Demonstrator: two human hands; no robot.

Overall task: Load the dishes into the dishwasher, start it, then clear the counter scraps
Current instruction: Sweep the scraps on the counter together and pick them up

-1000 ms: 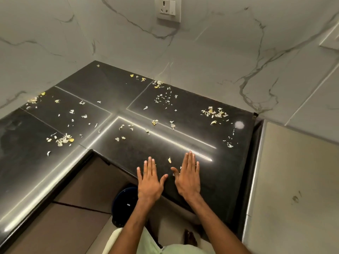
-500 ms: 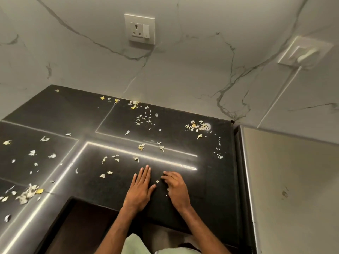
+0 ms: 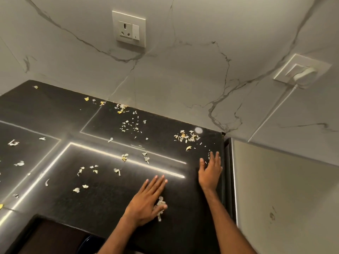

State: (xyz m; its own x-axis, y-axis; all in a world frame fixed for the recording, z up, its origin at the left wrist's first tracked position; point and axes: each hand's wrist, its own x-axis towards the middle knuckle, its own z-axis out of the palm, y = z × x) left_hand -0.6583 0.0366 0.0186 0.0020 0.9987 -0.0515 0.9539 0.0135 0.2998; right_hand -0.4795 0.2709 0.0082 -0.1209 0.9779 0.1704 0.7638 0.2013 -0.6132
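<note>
The left hand (image 3: pixel 146 200) lies flat on the black counter (image 3: pixel 102 198), fingers straight, a small heap of peel scraps (image 3: pixel 160 206) against its thumb side. The right hand (image 3: pixel 211 171), equally flat and grasping nothing, rests by the counter's right edge; most scraps lie scattered further back and left. A brisk sweep could flick light flakes into the gap (image 3: pixel 226 171) beside the steel appliance (image 3: pixel 284 189), or off the front edge.

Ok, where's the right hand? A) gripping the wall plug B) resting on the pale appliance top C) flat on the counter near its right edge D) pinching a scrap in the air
C: the right hand lies flat with straight fingers on the black counter, close to its right edge, with the scrap cluster beyond its fingertips.
</note>
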